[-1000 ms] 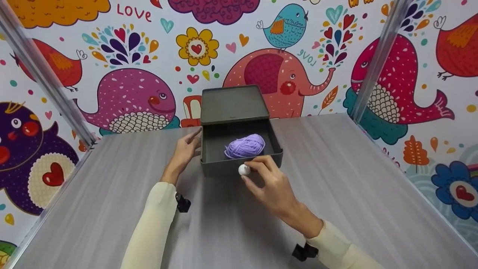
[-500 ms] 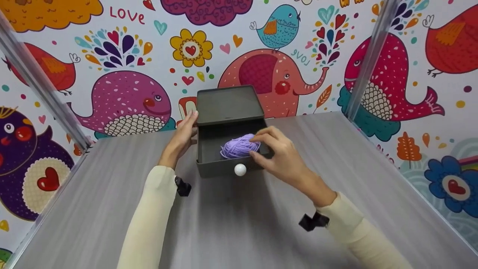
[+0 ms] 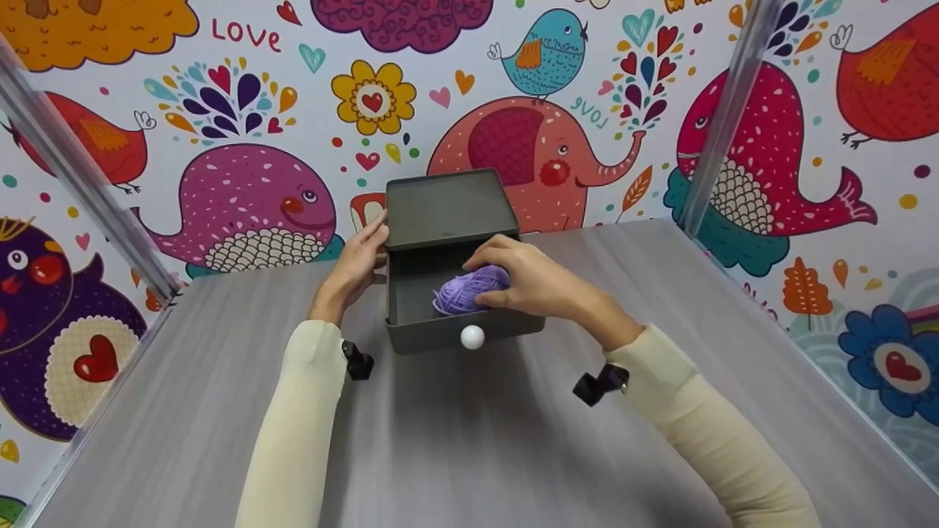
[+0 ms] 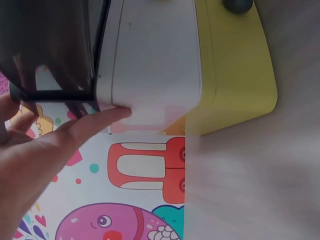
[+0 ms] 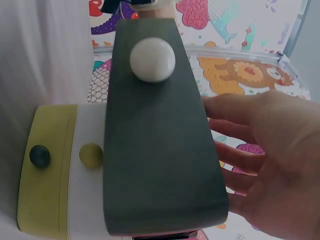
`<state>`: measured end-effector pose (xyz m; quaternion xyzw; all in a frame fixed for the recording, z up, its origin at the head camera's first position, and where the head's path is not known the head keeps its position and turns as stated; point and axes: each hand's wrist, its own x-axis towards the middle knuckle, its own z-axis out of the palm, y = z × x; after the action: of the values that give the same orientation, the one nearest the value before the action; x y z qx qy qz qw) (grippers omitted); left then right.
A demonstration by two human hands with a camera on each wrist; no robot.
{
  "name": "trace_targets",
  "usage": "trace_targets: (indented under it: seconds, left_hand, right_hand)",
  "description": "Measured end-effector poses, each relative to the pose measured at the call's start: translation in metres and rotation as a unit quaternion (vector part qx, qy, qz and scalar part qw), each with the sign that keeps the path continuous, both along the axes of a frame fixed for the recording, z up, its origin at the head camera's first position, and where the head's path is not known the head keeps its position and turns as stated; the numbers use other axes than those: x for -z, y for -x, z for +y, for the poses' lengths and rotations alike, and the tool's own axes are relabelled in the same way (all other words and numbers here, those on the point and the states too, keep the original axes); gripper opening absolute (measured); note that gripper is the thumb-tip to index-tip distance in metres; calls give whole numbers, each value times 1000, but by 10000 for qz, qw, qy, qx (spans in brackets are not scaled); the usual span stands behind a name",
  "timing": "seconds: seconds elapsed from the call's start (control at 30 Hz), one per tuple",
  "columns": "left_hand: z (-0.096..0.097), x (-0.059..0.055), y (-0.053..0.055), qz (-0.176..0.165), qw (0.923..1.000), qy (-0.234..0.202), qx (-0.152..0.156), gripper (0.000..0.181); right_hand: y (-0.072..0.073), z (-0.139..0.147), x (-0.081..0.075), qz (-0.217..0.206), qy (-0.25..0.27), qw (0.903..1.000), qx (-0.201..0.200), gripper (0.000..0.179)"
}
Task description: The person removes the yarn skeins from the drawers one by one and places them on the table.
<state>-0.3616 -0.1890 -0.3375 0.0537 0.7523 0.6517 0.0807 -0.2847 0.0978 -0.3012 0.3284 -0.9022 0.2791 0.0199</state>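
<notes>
A skein of purple yarn (image 3: 456,295) lies in the pulled-out dark grey-green drawer (image 3: 422,337), whose front carries a round white knob (image 3: 472,337). My right hand (image 3: 539,279) holds the yarn's right end, thumb in front and fingers curled over the top. In the right wrist view the drawer's front (image 5: 160,150) hides the yarn, and the fingers reach in over its edge. My left hand (image 3: 358,264) rests against the left side of the drawer unit's dark top (image 3: 449,209). In the left wrist view its fingers are extended, one lying against the white section (image 4: 157,55).
Below the dark drawer the unit has a white drawer with a yellow-green knob (image 5: 91,155) and a yellow drawer (image 4: 235,65) with a dark knob (image 5: 40,156). It stands on a grey tabletop (image 3: 455,440) near a colourfully printed wall (image 3: 396,158).
My right hand has let go of the white knob, moved up over the drawer's front and taken hold of the yarn. My left hand has slid slightly up along the unit's side.
</notes>
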Motion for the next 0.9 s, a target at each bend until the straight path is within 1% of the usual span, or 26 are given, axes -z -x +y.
trace_targets:
  seconds: [0.1, 0.3, 0.47, 0.7, 0.9]
  left_hand:
    - [-2, 1, 2, 16, 10000, -62, -1, 54]
    - [-3, 3, 3, 107, 9999, -36, 47, 53]
    - [-4, 5, 3, 78, 9999, -52, 116, 53]
    - [-4, 6, 4, 109, 9998, -117, 101, 54]
    - [-5, 7, 4, 133, 9998, -159, 77, 55]
  right_hand:
    - [8, 0, -2, -69, -165, 9998, -129, 45]
    - [24, 2, -1, -246, -500, 9978, -345, 52]
    - [33, 2, 0, -429, -806, 9944, -530, 55]
    - [37, 0, -2, -563, -1331, 9871, -689, 57]
    - [38, -7, -6, -797, -1756, 9795, -590, 56]
